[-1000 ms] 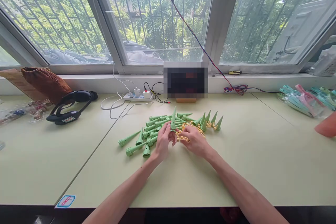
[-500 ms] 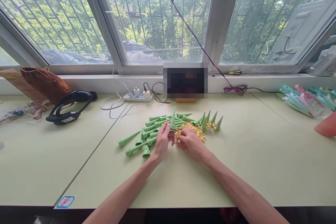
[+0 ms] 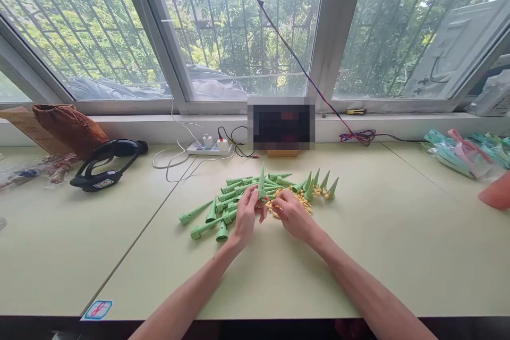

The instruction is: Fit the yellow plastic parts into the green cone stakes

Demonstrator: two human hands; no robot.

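Note:
My left hand is closed around a green plastic cone-shaped spike, held upright with its tip pointing up. Just right of it, my right hand has its fingers pinched together close to the spike's base. What lies between those fingertips is too small to make out. Under and behind the right hand spreads a pile of small yellow plastic pieces. Several more green spikes lie heaped to the left and behind my left hand. Beyond the yellow pile, a few green spikes stand point up.
A power strip with plugs and cables sits at the table's back, beside a blurred screen on a stand. Black headphones and a brown pouch are at left. Bagged green and pink items and an orange object are at right.
My right hand has lifted slightly from the yellow pile, its fingertips rising towards the base of the spike. My left hand keeps hold of the spike, almost unmoved.

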